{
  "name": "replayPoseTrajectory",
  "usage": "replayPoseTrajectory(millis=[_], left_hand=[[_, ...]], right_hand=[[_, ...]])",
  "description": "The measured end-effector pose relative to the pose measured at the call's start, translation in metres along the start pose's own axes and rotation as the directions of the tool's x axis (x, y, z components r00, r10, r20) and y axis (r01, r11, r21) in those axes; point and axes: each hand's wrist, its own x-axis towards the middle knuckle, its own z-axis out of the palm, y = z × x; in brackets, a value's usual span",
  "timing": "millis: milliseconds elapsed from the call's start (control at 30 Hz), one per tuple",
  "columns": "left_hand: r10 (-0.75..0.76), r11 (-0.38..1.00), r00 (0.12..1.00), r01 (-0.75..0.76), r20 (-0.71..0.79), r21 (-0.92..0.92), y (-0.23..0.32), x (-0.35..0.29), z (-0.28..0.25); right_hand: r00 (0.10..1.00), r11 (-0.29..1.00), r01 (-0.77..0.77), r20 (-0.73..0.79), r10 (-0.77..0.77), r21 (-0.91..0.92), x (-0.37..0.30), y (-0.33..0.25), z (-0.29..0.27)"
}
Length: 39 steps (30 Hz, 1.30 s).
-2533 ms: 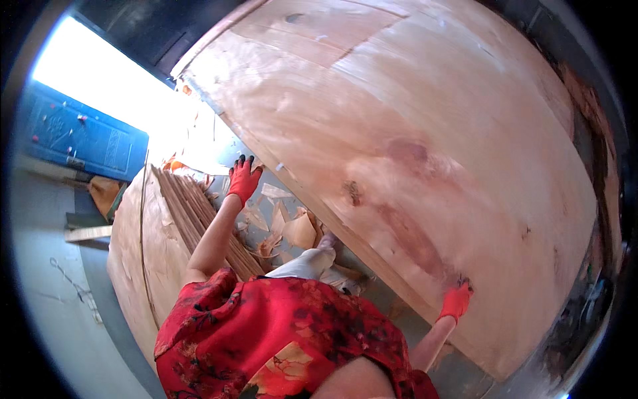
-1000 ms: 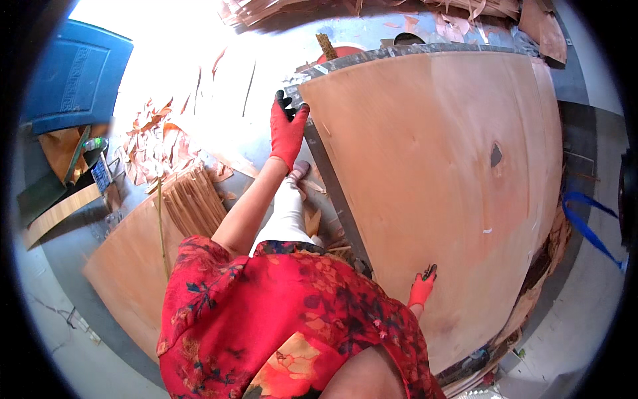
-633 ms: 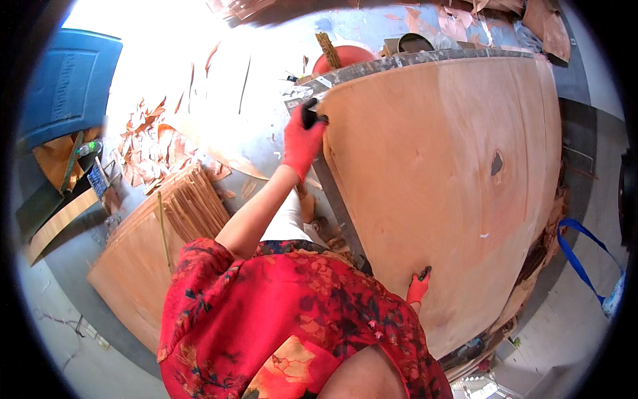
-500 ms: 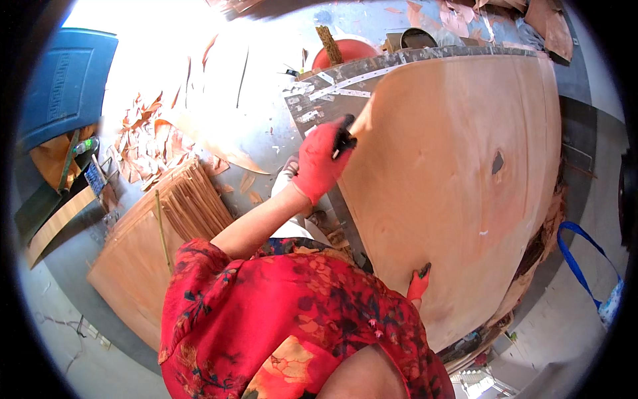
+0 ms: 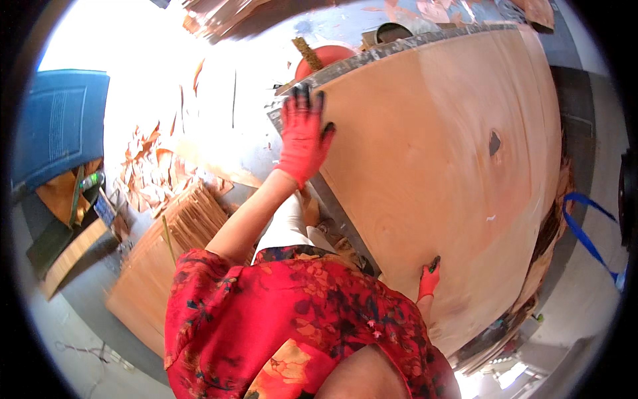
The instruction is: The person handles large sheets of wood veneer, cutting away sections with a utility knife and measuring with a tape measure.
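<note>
A large sheet of thin wood veneer lies over a dark, paint-marked table. It has a small dark hole on its right half and a pale band toward the right side. My left hand, in a red glove with black fingertips, is open with fingers spread at the sheet's far left corner, by the table edge. Nothing is gripped in it. My right hand, gloved the same way, rests on the near part of the sheet with its fingers stretched out.
To my left stands a stack of veneer sheets with a thin stick on it. Torn veneer scraps litter the floor beyond. A red basin and a dark round container sit past the far table edge. A blue strap hangs at right.
The sheet's far left corner was raised in my left hand; now it lies down and that hand has opened, farther forward. The view has shifted slightly. My right hand stays on the sheet.
</note>
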Motion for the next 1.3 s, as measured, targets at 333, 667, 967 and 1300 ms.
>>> replayPoseTrajectory(millis=[333,667,967,1300], left_hand=[[0.231,0.964,0.942,-0.255,0.244,0.072,0.042,0.018,0.072],[0.225,0.953,0.940,-0.268,0.256,0.143,0.044,0.015,0.081],[0.222,0.954,0.947,-0.260,0.233,0.147,0.035,0.016,0.074],[0.315,0.822,0.921,-0.386,0.230,0.419,0.030,0.017,0.089]], right_hand=[[0.961,1.000,0.007,-0.278,-0.003,0.016,0.006,0.058,-0.017],[0.957,0.992,0.129,-0.261,-0.127,-0.010,0.025,0.124,0.002],[0.985,0.981,-0.014,-0.169,0.047,0.192,0.009,0.083,0.005],[0.941,0.965,-0.027,-0.333,-0.064,-0.262,0.019,0.077,0.018]])
